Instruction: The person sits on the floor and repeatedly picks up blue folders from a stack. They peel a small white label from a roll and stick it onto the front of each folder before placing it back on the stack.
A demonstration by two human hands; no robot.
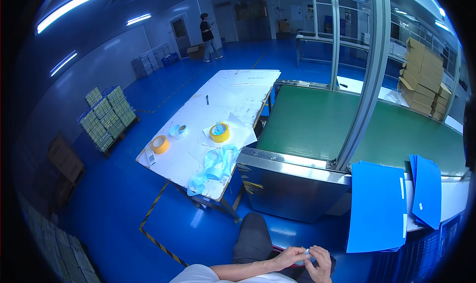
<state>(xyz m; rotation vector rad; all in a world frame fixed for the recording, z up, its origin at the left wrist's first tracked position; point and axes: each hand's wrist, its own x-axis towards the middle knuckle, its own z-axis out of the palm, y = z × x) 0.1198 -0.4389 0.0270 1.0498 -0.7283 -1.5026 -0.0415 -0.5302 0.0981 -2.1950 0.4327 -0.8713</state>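
Note:
Low in the head view, my left hand (290,257) and my right hand (321,264) meet above my lap, fingers bent together. Between their fingertips shows a small pale blue piece (306,256), pinched from both sides; its kind is mostly hidden by the fingers. Ahead and to the left, a heap of light blue film strips (214,165) lies on the near corner of the white table (196,119), partly over its edge. Behind it stands a yellow tape roll (219,133) with crumpled pale blue film in its core.
The table also bears an orange tape roll (159,144), a pale roll (178,131) and a black marker (207,100). A green conveyor belt (310,119) with metal posts runs to the right. Blue sheets (378,203) hang at its near edge. Far back stands a person (207,32).

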